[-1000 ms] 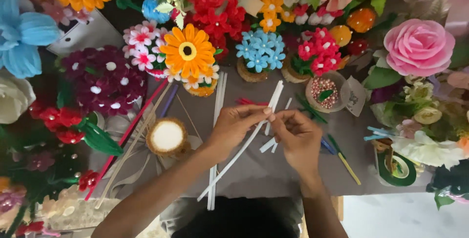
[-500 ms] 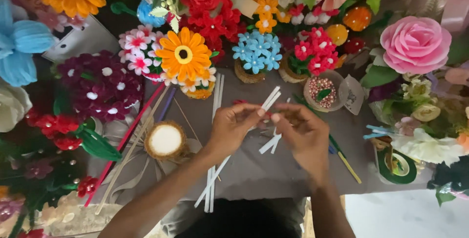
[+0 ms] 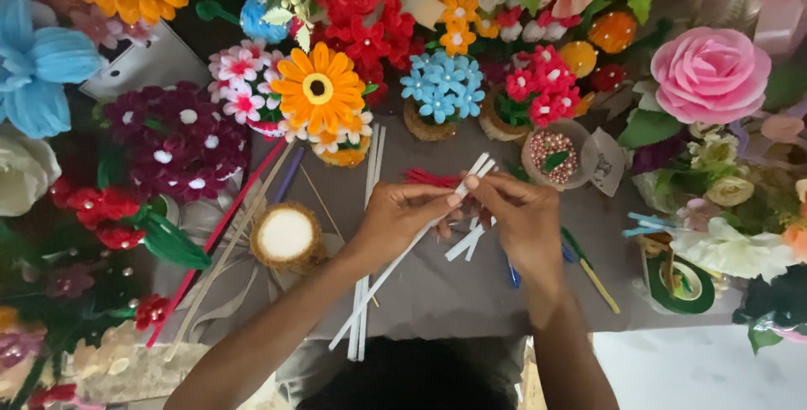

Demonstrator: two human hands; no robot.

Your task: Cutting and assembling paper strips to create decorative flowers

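Nearest the camera, both forearms reached up from the bottom edge over the grey counter [image 3: 437, 292]. The left hand [image 3: 402, 218] was closed in a pinch around a long white pipe-cleaner stem [image 3: 395, 263] that ran slantwise from low on the counter up to the fingertips. The right hand [image 3: 519, 216] met it from the other side, its fingers curled and pinching the upper end of the same stem, just where the two hands came together. Judged from this, the stem was being worked at its tip and no flower head had yet taken shape on it; the stage looked early.

Under and beside the hands lay more loose material: a pair of straight white stems [image 3: 363, 326] lying lengthwise, a few short white offcuts [image 3: 467, 243], a small bunch of red stems [image 3: 429, 178] just behind the left hand, and a yellow stem [image 3: 598, 285] to the right. A round jute-wrapped pot [image 3: 286, 236] stood empty to the left, near the left forearm.

Farther off, finished pieces ringed the work: an orange daisy [image 3: 318, 88], a cluster of blue flowers [image 3: 440, 90] in a small pot, a bowl of beads [image 3: 552, 156], a pink rose [image 3: 710, 74] and a roll of green tape [image 3: 681, 280] at the right.
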